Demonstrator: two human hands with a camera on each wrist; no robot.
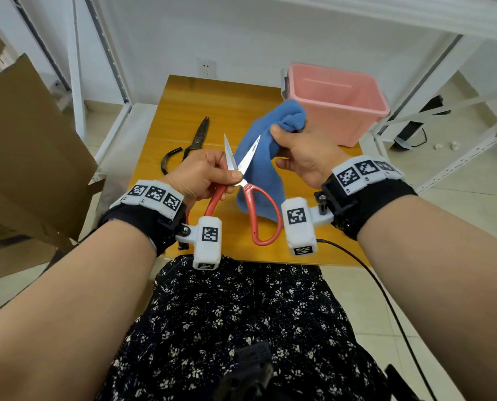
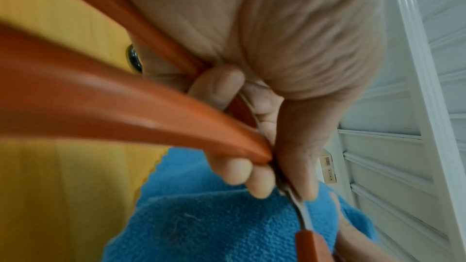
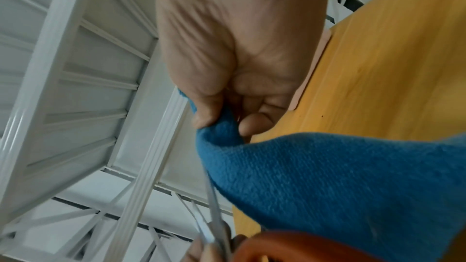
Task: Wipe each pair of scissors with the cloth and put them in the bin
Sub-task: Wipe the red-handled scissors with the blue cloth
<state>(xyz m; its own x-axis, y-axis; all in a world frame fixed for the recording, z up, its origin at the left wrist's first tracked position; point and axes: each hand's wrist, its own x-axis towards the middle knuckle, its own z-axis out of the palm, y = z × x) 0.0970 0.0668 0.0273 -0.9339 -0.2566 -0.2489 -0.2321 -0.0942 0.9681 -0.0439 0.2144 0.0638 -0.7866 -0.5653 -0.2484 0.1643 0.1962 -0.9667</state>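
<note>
We're sat at the yellow wooden table (image 1: 212, 99), with the pink plastic bin (image 1: 335, 102) at its far right corner, nothing visible inside it. Our right hand (image 1: 302, 157) has the blue fleece cloth (image 1: 267, 146) bunched up in its fingers, the rest hanging down behind the blades. Our left hand (image 1: 204, 175) pinches the red-handled steel scissors (image 1: 243, 186) right at the pivot, blades spread in a V, tips up, handles toward us.

Best bet, we reckon: fold cloth over one blade and drag from pivot to tip along the flat side, never across the edge. Keep that pivot pinch firm so the blades don't snap shut on the cloth.

The dark metal shears (image 1: 196, 140) lie on the table, not yet binned.
</note>
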